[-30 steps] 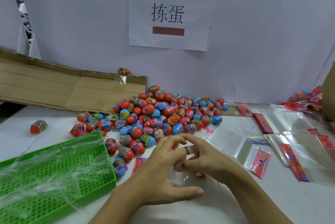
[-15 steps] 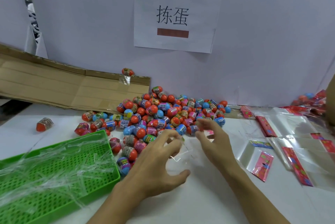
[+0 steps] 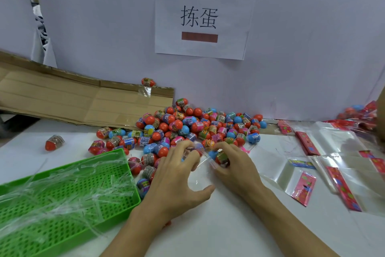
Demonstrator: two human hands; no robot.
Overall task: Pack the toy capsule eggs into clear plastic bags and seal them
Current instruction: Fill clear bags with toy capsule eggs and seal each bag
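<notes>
Two hands worked at the near edge of the egg pile [image 3: 198, 129] on the white desk [image 3: 218, 225]. Head view: right hand [image 3: 235, 167] held a red-and-blue capsule egg [image 3: 220, 156], fingers curled round it. Left hand [image 3: 177, 175] pinched the clear bag [image 3: 201, 175] lying between both hands. Green tray [image 3: 68, 200] sat left; more empty bags [image 3: 337, 152] lay right.

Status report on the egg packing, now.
Right hand grips an egg at the clear bag. Left hand pinches the bag mouth. Egg pile within reach; nothing in the way.
</notes>
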